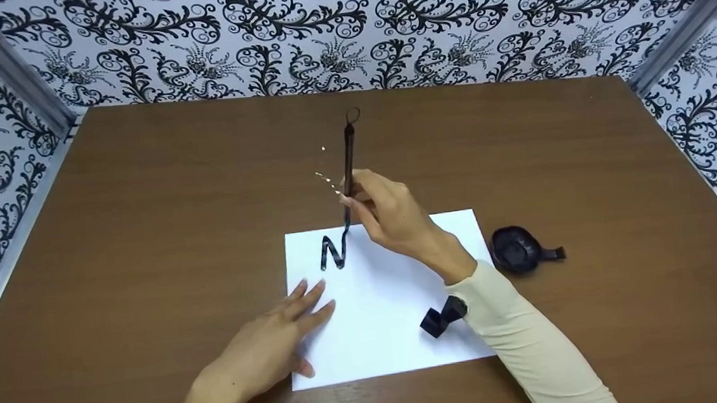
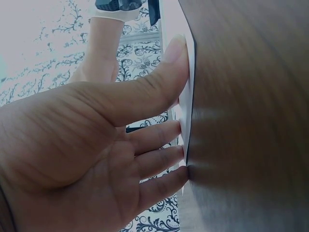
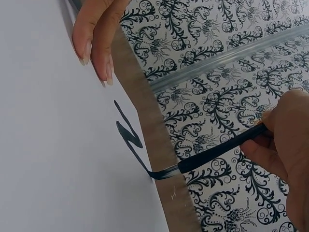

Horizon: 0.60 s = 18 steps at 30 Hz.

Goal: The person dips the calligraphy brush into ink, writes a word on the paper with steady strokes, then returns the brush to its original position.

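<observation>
My right hand (image 1: pixel 392 215) pinches a black paintbrush (image 1: pixel 349 153) between thumb and fingers, its looped handle end pointing away from me. In the right wrist view the brush's bent, wet-looking bristle tip (image 3: pixel 161 172) meets the far edge of a white sheet of paper (image 1: pixel 389 328). A glossy black N-shaped stroke (image 1: pixel 333 253) runs up to that tip. With fingers spread, my left hand (image 1: pixel 264 349) rests on the paper's left side. The left wrist view has the thumb (image 2: pixel 176 50) and fingertips pressing along the sheet's edge.
A small black bowl with a short handle (image 1: pixel 518 250) stands just right of the paper on the brown table (image 1: pixel 142 246). Black wrist gear (image 1: pixel 443 316) shows beside my right sleeve. Patterned wall panels (image 1: pixel 318 36) with grey corner strips enclose the table's back and sides.
</observation>
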Available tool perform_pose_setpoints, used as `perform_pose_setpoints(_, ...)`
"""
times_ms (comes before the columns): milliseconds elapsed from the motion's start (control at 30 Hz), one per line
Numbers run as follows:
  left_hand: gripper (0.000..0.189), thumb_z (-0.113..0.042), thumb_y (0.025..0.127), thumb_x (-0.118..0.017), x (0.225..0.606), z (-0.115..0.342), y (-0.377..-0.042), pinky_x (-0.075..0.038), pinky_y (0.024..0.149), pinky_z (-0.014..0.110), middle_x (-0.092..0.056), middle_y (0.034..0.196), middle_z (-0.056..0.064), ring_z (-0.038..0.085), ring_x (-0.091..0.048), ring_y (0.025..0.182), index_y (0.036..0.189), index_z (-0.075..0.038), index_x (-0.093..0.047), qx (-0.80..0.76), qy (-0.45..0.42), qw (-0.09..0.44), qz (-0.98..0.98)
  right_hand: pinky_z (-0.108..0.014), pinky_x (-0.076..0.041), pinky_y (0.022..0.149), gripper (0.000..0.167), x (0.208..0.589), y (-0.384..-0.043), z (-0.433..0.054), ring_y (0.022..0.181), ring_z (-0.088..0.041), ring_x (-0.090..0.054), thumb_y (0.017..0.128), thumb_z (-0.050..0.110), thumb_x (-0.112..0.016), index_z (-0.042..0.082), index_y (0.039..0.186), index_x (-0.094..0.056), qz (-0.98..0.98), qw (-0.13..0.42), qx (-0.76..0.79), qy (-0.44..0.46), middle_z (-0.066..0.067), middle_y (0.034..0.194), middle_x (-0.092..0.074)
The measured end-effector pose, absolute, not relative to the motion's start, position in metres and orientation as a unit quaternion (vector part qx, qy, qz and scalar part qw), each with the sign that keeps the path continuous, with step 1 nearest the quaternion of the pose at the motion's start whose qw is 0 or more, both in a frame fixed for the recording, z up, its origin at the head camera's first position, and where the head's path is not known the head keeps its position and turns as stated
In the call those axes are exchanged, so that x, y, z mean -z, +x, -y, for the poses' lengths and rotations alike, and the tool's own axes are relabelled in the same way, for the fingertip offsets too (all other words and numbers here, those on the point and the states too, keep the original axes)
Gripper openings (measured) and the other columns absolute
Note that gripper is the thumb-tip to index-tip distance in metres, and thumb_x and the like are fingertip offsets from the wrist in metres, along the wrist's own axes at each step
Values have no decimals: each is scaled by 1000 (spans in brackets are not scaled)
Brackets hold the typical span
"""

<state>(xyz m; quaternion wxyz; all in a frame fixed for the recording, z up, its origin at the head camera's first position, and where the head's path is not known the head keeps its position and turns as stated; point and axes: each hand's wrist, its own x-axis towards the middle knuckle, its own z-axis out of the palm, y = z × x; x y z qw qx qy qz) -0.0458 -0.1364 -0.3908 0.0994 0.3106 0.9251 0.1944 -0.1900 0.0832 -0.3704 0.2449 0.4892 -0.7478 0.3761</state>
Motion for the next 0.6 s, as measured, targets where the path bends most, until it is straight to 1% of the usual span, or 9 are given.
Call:
perform_pose_setpoints(167,81,-30,68,-78,390,136,-45,-51,83,52,-30,153,13,36,-26,138,141,-9,-48,-193,307,101,-927,-15,-51,74,18,364,-187,-87,88,-20,-68,91,-6,-57,-6,108,-52,743,254,-380,489,-15,94,-61)
perform_pose_setpoints(367,81,-27,68,-79,391,135,-45,-48,86,56,-29,153,12,36,-26,138,141,-9,-48,-196,303,105,-927,-19,-54,68,18,358,-178,-100,85,-18,-68,89,-4,-62,-4,105,-54,737,256,-416,466,-12,92,-63)
perform_pose_setpoints(467,81,-28,68,-78,391,135,-45,-48,88,54,-28,154,12,36,-26,139,141,-9,-47,-196,303,106,-927,-21,-55,65,17,358,-174,-105,82,-19,-68,88,-5,-63,-5,103,-56,731,264,-444,446,-12,91,-64)
perform_pose_setpoints(600,82,-31,68,-75,391,136,-45,-49,86,51,-26,154,12,36,-25,139,142,-9,-47,-197,307,107,-925,-24,-56,63,18,362,-174,-106,80,-20,-69,86,-7,-64,-5,103,-57,728,284,-461,422,-13,91,-64)
